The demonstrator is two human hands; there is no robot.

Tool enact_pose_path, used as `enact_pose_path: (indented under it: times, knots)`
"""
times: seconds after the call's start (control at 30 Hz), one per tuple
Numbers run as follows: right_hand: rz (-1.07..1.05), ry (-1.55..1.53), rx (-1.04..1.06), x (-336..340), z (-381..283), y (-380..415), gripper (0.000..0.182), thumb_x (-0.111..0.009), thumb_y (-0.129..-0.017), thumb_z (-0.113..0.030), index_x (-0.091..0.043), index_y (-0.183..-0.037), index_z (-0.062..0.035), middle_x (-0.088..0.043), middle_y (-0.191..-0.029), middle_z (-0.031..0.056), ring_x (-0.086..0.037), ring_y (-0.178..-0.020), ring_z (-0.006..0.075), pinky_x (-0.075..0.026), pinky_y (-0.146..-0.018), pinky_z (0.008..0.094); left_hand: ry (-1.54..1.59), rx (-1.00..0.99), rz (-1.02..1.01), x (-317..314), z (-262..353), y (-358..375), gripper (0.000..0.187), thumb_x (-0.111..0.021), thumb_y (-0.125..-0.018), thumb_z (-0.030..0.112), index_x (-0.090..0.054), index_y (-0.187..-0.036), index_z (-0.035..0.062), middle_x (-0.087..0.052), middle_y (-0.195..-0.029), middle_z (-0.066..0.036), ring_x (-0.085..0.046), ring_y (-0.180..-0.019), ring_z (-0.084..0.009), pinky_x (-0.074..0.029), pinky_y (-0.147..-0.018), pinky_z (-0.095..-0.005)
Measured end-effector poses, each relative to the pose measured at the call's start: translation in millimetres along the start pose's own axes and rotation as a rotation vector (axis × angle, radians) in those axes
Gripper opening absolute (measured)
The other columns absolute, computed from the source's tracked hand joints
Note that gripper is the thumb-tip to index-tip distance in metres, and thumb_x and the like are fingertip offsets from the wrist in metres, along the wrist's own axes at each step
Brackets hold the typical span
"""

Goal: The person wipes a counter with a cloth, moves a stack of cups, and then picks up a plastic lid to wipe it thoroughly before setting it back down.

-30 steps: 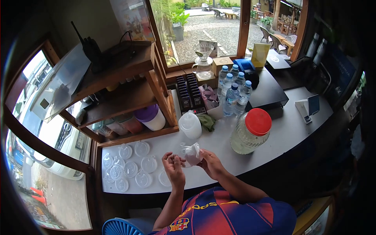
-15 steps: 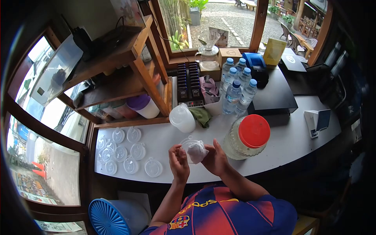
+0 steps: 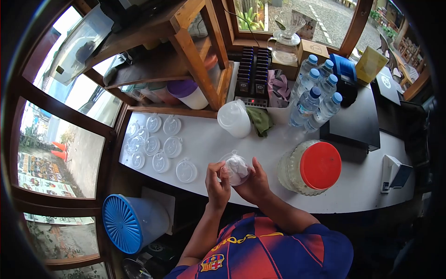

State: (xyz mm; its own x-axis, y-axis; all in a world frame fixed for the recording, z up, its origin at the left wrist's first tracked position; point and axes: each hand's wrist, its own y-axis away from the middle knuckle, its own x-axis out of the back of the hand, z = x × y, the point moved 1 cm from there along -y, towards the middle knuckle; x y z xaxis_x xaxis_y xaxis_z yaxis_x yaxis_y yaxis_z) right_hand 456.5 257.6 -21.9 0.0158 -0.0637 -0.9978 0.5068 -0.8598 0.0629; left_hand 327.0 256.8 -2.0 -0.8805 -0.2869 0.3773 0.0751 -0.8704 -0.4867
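A clear plastic lid [image 3: 229, 176] is held between my two hands near the counter's front edge, with a crumpled white tissue [image 3: 237, 165] on it. My left hand [image 3: 217, 185] has its fingers curled at the lid's left side. On the other side, my right hand [image 3: 255, 184] supports the lid with bent fingers, its thumb raised. Several similar clear lids [image 3: 173, 146] lie spread on the counter to the left. Behind my hands stands a stack of translucent white lids or cups [image 3: 233, 118], beside a green cloth [image 3: 260, 121].
A large jar with a red lid [image 3: 320, 166] stands right of my hands. Several water bottles [image 3: 308, 106], a black box [image 3: 351, 122] and a small white stand [image 3: 393, 174] are farther back and right. A wooden shelf [image 3: 195, 60] rises at the back left; a blue-lidded bin [image 3: 122, 224] sits below the counter.
The view has shifted, so the counter's objects appear higher. The tissue now lies more over the lid, and my right hand has closed in around the lid's side.
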Motion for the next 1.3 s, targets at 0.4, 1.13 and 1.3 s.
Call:
enact_pose_path:
  times: [0.4,1.13,1.3]
  knots:
    - [-0.085,0.466,0.028,9,6,7,0.067,-0.033,-0.107,-0.047,-0.053,-0.133,0.0108,-0.058,-0.136,0.0192,-0.049,-0.132,0.0267,-0.030,-0.116,0.0438,0.063,0.159,0.159,17,0,-11,0.022,-0.047,-0.108,0.021,-0.049,-0.117,0.0016,-0.050,-0.102,-0.007,-0.049,-0.086,-0.0130,-0.045,-0.077,-0.0283]
    - [0.365,0.565,0.348,-35,72,-105,0.030,-0.066,-0.096,-0.013,-0.062,-0.121,0.0039,-0.070,-0.112,0.0124,-0.069,-0.101,0.0191,-0.056,-0.093,0.0318,0.238,0.145,-0.314,138,-134,-108,0.020,-0.046,-0.107,0.018,-0.049,-0.120,0.0032,-0.048,-0.083,-0.004,-0.046,-0.073,-0.0127,-0.042,-0.069,-0.0267]
    - [0.502,0.387,0.596,-9,70,-123,0.022,-0.054,-0.104,-0.017,-0.056,-0.118,-0.0007,-0.066,-0.113,0.0100,-0.067,-0.104,0.0198,-0.055,-0.096,0.0329,0.385,0.194,-0.259,158,-172,-136,0.015,-0.050,-0.106,0.015,-0.050,-0.115,0.0027,-0.053,-0.085,-0.001,-0.046,-0.070,-0.0083,-0.040,-0.063,-0.0237]
